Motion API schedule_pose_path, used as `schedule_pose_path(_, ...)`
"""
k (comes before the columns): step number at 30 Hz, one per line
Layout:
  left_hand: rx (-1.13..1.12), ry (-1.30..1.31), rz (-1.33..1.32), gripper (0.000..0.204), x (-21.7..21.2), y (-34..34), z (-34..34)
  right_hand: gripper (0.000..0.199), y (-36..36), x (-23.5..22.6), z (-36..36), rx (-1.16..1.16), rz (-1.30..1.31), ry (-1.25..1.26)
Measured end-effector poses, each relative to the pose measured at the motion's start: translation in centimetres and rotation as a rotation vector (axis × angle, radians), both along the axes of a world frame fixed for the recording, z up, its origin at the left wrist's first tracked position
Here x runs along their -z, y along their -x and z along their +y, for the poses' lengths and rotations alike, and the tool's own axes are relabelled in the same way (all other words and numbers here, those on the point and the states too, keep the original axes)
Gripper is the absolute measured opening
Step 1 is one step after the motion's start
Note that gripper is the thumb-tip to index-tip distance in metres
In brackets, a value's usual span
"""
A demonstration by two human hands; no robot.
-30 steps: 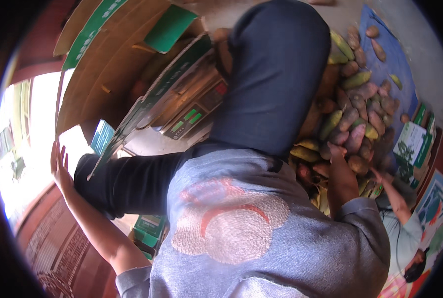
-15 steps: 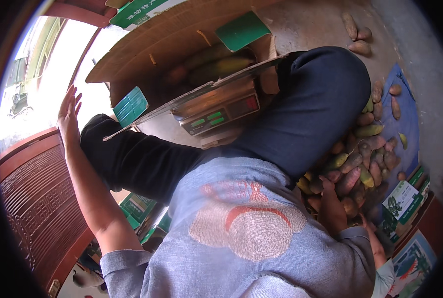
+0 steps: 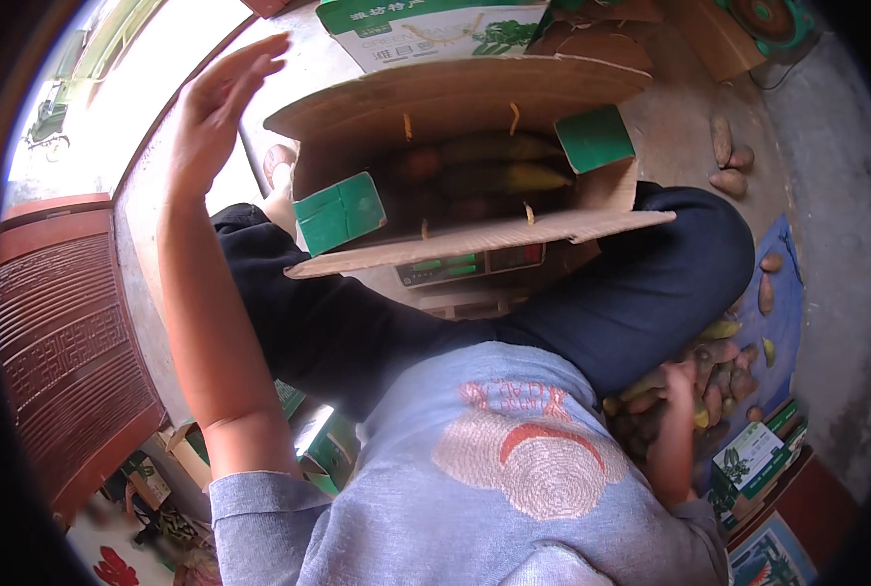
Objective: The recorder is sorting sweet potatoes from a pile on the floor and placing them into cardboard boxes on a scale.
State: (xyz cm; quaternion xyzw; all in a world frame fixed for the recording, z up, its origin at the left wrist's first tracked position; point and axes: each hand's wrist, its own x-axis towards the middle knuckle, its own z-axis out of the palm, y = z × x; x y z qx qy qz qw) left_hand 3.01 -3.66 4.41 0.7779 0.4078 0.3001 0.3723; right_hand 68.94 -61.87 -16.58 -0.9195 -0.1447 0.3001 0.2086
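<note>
My left hand (image 3: 215, 112) is raised to the left of an open cardboard box (image 3: 455, 93), fingers stretched out and nothing in them. Long greenish roots (image 3: 504, 179) and darker reddish ones lie inside the box. Its green end flaps stand folded outward. Under the box's near edge shows a digital scale (image 3: 445, 269) with lit green displays. At my right side, my right hand (image 3: 679, 379) reaches into a pile of sweet potatoes (image 3: 714, 396) mixed with yellow-green roots. Motion blurs its fingers, and I cannot make out whether they grip one.
A blue sheet (image 3: 785, 293) lies under part of the pile. Several loose sweet potatoes (image 3: 723, 142) rest on the floor at far right. Behind the box stands a green and white carton (image 3: 435, 34). A carved wooden panel (image 3: 69, 332) borders my left; a printed carton (image 3: 748, 457) sits lower right.
My view has shifted, showing more of the box's inside. My left hand is higher and nearer the box's far left corner. Another person's arm at lower right is out of sight.
</note>
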Motion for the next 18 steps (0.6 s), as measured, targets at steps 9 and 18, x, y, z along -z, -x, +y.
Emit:
schedule_pose_path(9,0.25,-0.027,0.077,0.039,0.2,-3.1,-0.4,0.089,9.7,-33.4,26.9,-0.676,-0.525,-0.361)
schedule_pose_path(18,0.083,-0.099,0.295,0.034,2.4,-2.0,-1.2,0.056,33.5,-28.3,48.8,-1.96,-0.479,-0.113)
